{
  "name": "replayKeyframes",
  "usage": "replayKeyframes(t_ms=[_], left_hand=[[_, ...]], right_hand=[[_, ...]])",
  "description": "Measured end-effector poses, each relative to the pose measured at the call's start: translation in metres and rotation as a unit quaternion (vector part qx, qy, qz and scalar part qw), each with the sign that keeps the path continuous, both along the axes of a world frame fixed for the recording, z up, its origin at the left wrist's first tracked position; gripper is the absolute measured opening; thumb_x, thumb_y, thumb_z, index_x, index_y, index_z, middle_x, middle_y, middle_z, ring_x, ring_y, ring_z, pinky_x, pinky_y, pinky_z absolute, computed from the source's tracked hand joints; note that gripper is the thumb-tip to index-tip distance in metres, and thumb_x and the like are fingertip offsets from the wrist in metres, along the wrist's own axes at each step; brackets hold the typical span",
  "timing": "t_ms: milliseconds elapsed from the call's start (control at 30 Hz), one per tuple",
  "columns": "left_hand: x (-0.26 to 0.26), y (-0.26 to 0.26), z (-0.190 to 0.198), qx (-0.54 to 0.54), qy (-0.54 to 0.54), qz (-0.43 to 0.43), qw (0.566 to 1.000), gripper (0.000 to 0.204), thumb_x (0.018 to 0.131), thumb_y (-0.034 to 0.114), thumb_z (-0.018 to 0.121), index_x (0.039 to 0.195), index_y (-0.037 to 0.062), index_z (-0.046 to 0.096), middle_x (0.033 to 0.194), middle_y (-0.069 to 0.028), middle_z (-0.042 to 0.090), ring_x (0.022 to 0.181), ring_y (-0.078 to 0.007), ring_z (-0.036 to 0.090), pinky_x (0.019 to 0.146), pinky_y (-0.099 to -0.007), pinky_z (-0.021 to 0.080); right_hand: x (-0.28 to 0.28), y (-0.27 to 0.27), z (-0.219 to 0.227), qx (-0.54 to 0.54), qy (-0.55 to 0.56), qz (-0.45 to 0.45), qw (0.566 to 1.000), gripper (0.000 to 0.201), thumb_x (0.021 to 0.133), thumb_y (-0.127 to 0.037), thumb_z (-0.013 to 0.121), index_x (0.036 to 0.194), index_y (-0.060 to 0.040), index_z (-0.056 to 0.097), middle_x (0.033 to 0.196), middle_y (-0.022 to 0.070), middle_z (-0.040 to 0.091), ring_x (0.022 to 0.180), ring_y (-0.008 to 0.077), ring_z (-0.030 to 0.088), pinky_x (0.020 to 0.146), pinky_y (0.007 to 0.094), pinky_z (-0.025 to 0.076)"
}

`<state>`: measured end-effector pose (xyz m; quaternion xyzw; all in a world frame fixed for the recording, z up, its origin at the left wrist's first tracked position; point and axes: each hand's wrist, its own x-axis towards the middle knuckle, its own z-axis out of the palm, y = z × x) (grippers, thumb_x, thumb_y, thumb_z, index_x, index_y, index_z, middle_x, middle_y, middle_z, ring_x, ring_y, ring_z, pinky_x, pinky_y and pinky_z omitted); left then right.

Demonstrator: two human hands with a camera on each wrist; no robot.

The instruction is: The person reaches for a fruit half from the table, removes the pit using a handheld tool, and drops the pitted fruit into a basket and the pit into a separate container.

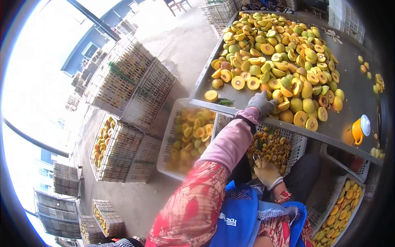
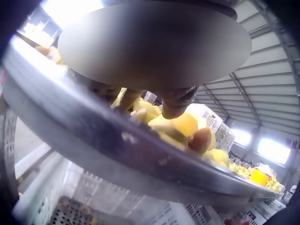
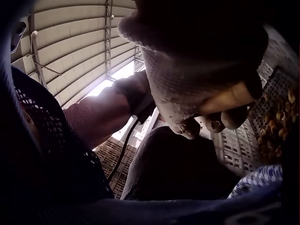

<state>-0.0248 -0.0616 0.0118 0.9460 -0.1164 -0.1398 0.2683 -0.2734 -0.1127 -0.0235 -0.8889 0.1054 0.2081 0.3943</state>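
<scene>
My left hand (image 1: 262, 103), in a grey glove, reaches over the near edge of the metal table. Its fingers touch halved yellow peaches (image 1: 284, 94) at the front of a large pile. In the left wrist view the fingertips (image 2: 173, 110) point down onto the peaches (image 2: 185, 124); a blurred oval covers most of that hand. Low by the lap, my gloved right hand (image 1: 267, 173) grips a tool with a wooden handle (image 3: 227, 99) and a small metal loop at its tip (image 1: 256, 158). Many halves in the pile still show their stones.
Below the table edge stands a crate of small brown pieces (image 1: 273, 148). Left of it is a white tub of peach halves (image 1: 168, 152). Stacked crates (image 1: 127, 82) rise farther left. A yellow mug (image 1: 360, 128) stands on the table's right; another peach crate (image 1: 341, 210) sits lower right.
</scene>
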Motion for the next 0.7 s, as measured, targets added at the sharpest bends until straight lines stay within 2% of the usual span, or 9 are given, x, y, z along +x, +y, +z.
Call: replayKeyframes(t_ms=[67,167,233,333,400,433,467,567,700], left_hand=[[0.012,-0.008,-0.019,-0.014,-0.018,0.02,1.0,0.057,0.077,0.038,0.071,0.121,0.0069,0.053,0.109,-0.0192,0.062,0.1,-0.0299,0.061,0.087,-0.0359,0.047],[0.033,0.007,-0.045,-0.218,0.066,0.04,0.973,0.043,0.079,0.031,0.069,0.112,0.0046,0.06,0.097,-0.0175,0.066,0.091,-0.0297,0.065,0.08,-0.0348,0.05],[0.021,0.018,-0.038,-0.289,0.065,0.063,0.953,0.028,0.081,0.015,0.066,0.106,0.0023,0.063,0.089,-0.0151,0.067,0.083,-0.0247,0.065,0.074,-0.0317,0.05],[0.0,0.034,-0.039,-0.284,-0.18,-0.056,0.94,0.03,0.078,0.003,0.066,0.108,0.002,0.062,0.093,-0.0125,0.064,0.081,-0.0184,0.062,0.072,-0.0289,0.049],[-0.051,0.049,0.014,-0.283,-0.128,-0.169,0.935,0.037,0.074,-0.001,0.065,0.11,0.0058,0.062,0.096,-0.0144,0.059,0.085,-0.0263,0.061,0.076,-0.0324,0.05],[-0.065,0.055,0.014,-0.253,-0.166,-0.265,0.916,0.04,0.073,-0.003,0.063,0.112,0.0072,0.061,0.1,-0.0155,0.059,0.091,-0.0311,0.061,0.079,-0.0353,0.05],[-0.085,0.058,0.019,-0.256,-0.137,-0.331,0.898,0.042,0.072,-0.002,0.062,0.113,0.0085,0.06,0.105,-0.0163,0.058,0.095,-0.0335,0.059,0.081,-0.0379,0.05],[-0.128,0.063,0.01,-0.156,-0.074,-0.406,0.897,0.051,0.072,0.002,0.065,0.122,0.0068,0.054,0.118,-0.0157,0.053,0.111,-0.0286,0.053,0.095,-0.0368,0.044],[-0.152,0.068,-0.021,-0.508,0.046,-0.193,0.838,0.045,0.088,0.013,0.054,0.131,0.0028,0.045,0.124,-0.0132,0.051,0.12,-0.0209,0.046,0.104,-0.0329,0.034]], right_hand=[[0.001,-0.003,0.003,0.011,-0.006,-0.012,1.0,0.042,0.078,-0.034,0.056,0.104,-0.0013,0.054,0.095,0.0245,0.063,0.092,0.0432,0.06,0.083,0.0477,0.047],[0.002,-0.003,-0.014,-0.004,-0.019,-0.066,0.998,0.038,0.077,-0.031,0.056,0.101,-0.0015,0.055,0.088,0.0264,0.062,0.087,0.0437,0.059,0.078,0.0476,0.047],[0.007,-0.003,-0.025,0.113,-0.056,-0.162,0.979,0.034,0.08,-0.026,0.058,0.103,-0.0012,0.055,0.082,0.0197,0.064,0.079,0.0339,0.062,0.072,0.0416,0.048],[0.016,-0.012,-0.041,0.42,-0.06,-0.31,0.851,0.03,0.086,-0.021,0.06,0.106,0.0009,0.056,0.09,0.0096,0.063,0.084,0.0157,0.058,0.069,0.0326,0.046],[0.019,-0.028,-0.044,0.487,-0.102,-0.287,0.819,0.04,0.09,-0.033,0.057,0.117,-0.003,0.053,0.107,0.0096,0.061,0.094,0.0167,0.059,0.079,0.0305,0.047],[0.022,-0.028,-0.02,0.617,-0.041,-0.36,0.699,0.045,0.091,-0.038,0.056,0.122,-0.0048,0.052,0.111,0.0097,0.06,0.097,0.018,0.059,0.084,0.0305,0.048],[0.016,-0.027,0.007,0.675,-0.017,-0.322,0.664,0.054,0.092,-0.046,0.052,0.128,-0.0064,0.047,0.117,0.01,0.057,0.102,0.0197,0.059,0.09,0.0331,0.048],[0.016,-0.03,0.014,0.687,-0.014,-0.279,0.671,0.049,0.089,-0.044,0.056,0.125,-0.0116,0.049,0.117,0.0048,0.057,0.102,0.0164,0.058,0.081,0.0326,0.051],[0.014,-0.035,-0.015,0.624,-0.052,-0.301,0.719,0.044,0.088,-0.034,0.059,0.125,-0.0127,0.049,0.116,0.0018,0.057,0.097,0.0123,0.057,0.073,0.0249,0.048]])
